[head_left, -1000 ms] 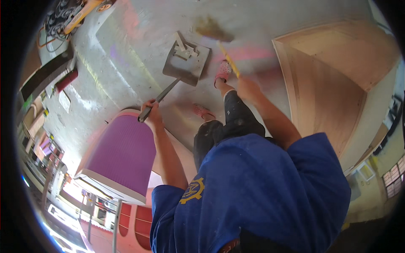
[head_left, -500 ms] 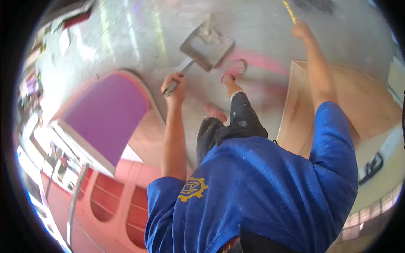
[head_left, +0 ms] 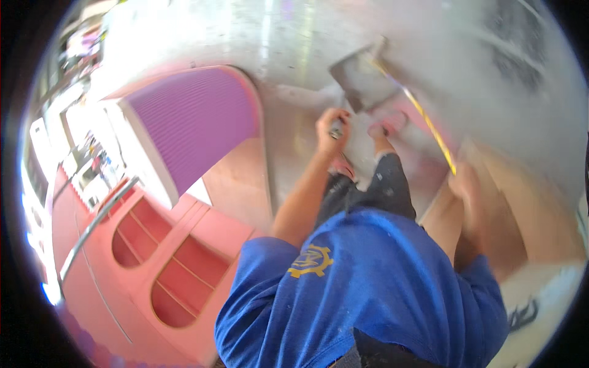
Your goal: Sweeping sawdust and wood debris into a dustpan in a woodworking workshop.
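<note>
Overhead, a grey dustpan (head_left: 362,83) hangs above the pale concrete floor (head_left: 288,37), its handle running down into the left hand (head_left: 332,129), whose fingers are curled tight around the end of it. Across the pan's face runs a thin yellow stick (head_left: 423,116), slanting down to the right hand (head_left: 464,187); that hand is blurred, and its grip cannot be made out, though the stick ends right at it. Between the two arms a bare foot in a pink sandal (head_left: 385,126) rests on the floor, below a dark trouser leg and a blue shirt (head_left: 368,288). Brown wooden boards (head_left: 527,202) lie to the right. A pink cabinet with a purple ribbed panel (head_left: 193,119) and arched openings stands at left.
</note>
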The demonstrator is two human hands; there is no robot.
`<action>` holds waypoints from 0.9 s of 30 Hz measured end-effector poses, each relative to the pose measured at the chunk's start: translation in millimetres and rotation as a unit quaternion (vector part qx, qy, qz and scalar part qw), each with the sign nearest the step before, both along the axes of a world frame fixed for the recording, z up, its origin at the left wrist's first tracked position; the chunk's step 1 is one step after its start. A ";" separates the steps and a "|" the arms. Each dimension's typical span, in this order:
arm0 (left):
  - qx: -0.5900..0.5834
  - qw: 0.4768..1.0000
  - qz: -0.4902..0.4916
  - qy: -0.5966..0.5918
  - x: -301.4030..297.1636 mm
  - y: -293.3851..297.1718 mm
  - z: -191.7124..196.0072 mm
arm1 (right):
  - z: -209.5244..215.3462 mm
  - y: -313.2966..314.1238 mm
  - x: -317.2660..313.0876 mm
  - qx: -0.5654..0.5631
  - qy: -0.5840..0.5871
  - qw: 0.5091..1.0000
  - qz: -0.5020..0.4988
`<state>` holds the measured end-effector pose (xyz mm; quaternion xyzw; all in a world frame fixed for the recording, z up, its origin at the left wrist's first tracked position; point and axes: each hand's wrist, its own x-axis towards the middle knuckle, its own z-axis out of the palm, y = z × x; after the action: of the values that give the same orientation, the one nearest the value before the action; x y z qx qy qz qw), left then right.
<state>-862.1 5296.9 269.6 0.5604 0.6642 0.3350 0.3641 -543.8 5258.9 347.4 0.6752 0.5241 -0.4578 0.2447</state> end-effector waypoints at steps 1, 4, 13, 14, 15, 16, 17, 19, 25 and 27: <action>-0.013 1.000 0.005 0.006 -1.1 0.1 3.7 | 2.4 10.8 2.9 0.016 -0.020 0.999 0.022; -0.014 1.000 0.001 -0.020 -9.6 -5.1 -4.0 | -7.2 76.2 -21.0 0.113 -0.043 0.988 0.097; 0.000 0.992 -0.095 -0.078 6.7 -7.9 -15.3 | -117.6 153.6 -53.7 0.091 -0.043 0.972 0.213; 0.008 0.993 -0.091 -0.075 -2.7 -11.3 -17.2 | -113.7 135.5 -61.8 0.069 -0.028 0.978 0.193; 0.016 0.994 -0.086 -0.072 -12.1 -14.4 -17.7 | -104.9 110.4 -70.7 0.048 -0.014 0.984 0.173; 0.019 0.992 -0.087 -0.084 -15.4 -15.1 -23.8 | -92.0 84.7 -71.8 0.041 -0.022 0.993 0.113; 0.017 0.992 -0.098 -0.074 -22.2 -14.9 -31.7 | -80.7 68.2 -73.3 -0.006 -0.030 0.994 0.109; 0.007 0.994 -0.097 -0.058 -40.9 -14.0 -40.0 | -57.3 30.1 -71.6 -0.007 -0.020 0.999 0.027; -0.003 0.985 -0.145 -0.095 -64.3 4.1 -37.5 | -20.5 9.6 -52.1 0.046 -0.098 0.992 -0.068; 0.029 0.971 -0.220 -0.091 -63.5 9.1 -38.1 | -72.7 18.2 -23.0 0.126 -0.116 0.983 -0.062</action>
<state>-925.6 5306.1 231.5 0.6700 0.4790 0.3155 0.4712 -566.8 5277.2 274.7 0.7802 0.5027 -0.3210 0.1883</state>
